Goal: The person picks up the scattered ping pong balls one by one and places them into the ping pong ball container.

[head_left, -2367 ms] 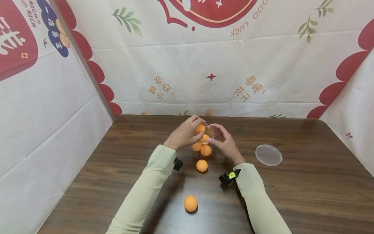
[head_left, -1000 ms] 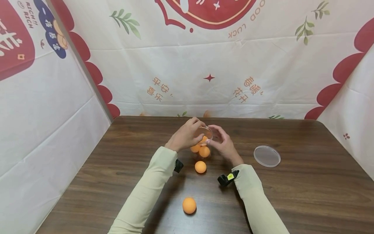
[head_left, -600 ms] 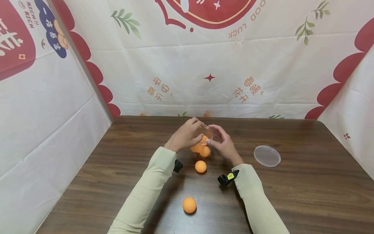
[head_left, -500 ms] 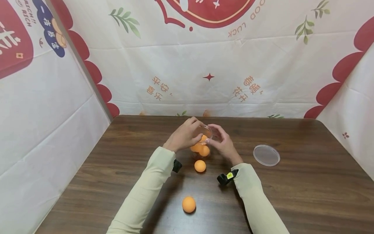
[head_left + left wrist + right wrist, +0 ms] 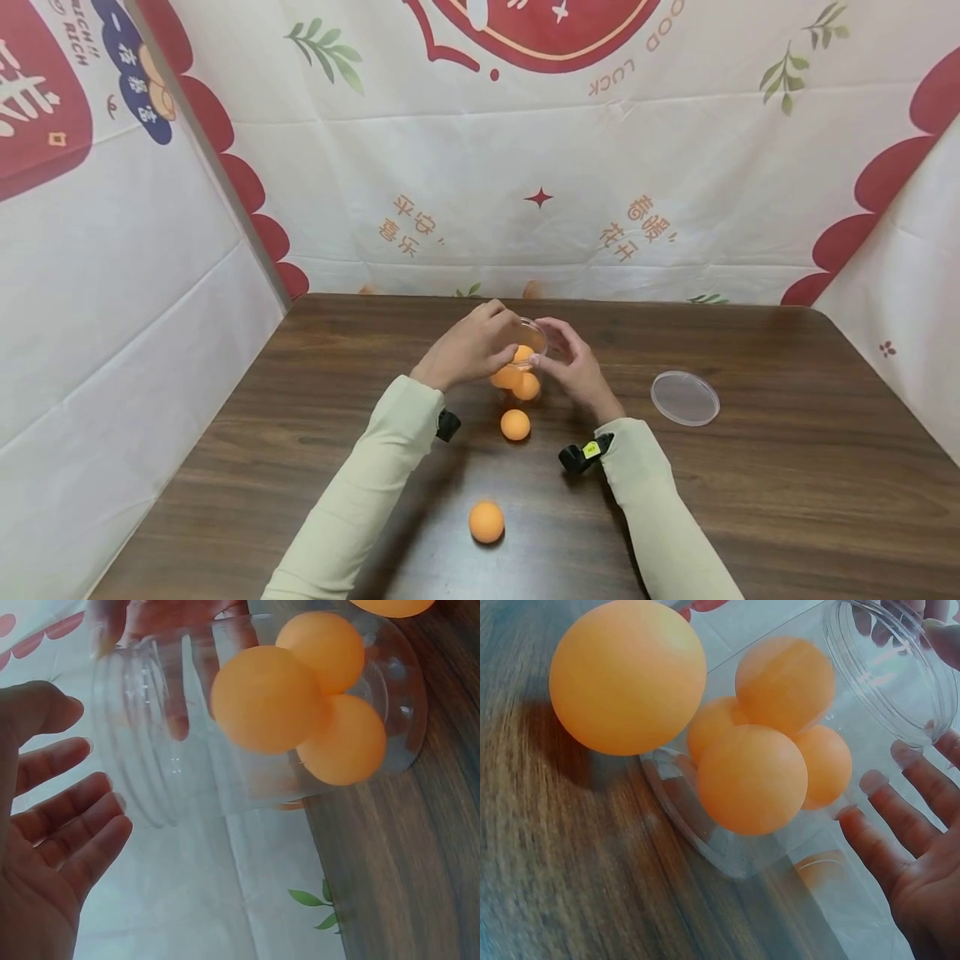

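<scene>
A clear plastic jar (image 5: pixel 202 780) stands on the table with several orange ping-pong balls (image 5: pixel 751 780) inside. My right hand (image 5: pixel 577 371) holds the jar near its top, thumb at the rim and fingers round the far side. Over the jar's mouth is my left hand (image 5: pixel 468 346), its fingers loosely bent and nothing between them. Whether its fingertips (image 5: pixel 112 802) touch the rim I cannot tell. Just in front of the jar lies one loose ball (image 5: pixel 515 425). Another loose ball (image 5: pixel 487 522) lies closer to me.
A clear round lid (image 5: pixel 685 398) lies flat on the dark wooden table (image 5: pixel 750 500), right of my right hand. Behind the table hangs a white printed cloth (image 5: pixel 465 167), and similar cloth covers both sides.
The ball that my left hand held at the jar's mouth is now inside the jar, and the balls there have shifted. My left wrist has moved slightly left. The right hand keeps its hold.
</scene>
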{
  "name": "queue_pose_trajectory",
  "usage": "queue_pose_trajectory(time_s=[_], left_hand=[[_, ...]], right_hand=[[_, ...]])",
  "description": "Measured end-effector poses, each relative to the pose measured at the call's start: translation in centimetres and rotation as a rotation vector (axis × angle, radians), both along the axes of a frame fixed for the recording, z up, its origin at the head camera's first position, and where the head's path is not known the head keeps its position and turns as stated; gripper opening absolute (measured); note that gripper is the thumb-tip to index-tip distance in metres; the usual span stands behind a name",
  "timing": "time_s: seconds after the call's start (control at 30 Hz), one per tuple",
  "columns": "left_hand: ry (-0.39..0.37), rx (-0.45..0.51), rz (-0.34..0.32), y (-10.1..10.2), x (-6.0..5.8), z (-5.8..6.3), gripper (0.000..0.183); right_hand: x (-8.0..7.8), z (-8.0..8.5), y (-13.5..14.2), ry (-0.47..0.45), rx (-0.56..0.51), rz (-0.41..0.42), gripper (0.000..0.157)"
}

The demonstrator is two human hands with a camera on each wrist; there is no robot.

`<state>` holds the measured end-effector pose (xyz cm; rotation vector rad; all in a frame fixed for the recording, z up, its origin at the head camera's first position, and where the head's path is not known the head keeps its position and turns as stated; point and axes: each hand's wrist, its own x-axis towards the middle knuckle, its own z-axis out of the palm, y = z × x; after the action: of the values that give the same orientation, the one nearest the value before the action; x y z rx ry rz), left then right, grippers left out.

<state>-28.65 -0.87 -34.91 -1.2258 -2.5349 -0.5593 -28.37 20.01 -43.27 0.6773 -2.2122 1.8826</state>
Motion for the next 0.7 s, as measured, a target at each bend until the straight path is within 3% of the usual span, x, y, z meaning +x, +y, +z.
queue_pose_trajectory(time_s=[0.7], left_hand=[[0.079, -0.020, 0.003, -1.0, 2.9, 0.4, 0.022]], right_hand=[[0.0, 0.0, -0.1, 0.001, -0.008, -0.008, 0.052]])
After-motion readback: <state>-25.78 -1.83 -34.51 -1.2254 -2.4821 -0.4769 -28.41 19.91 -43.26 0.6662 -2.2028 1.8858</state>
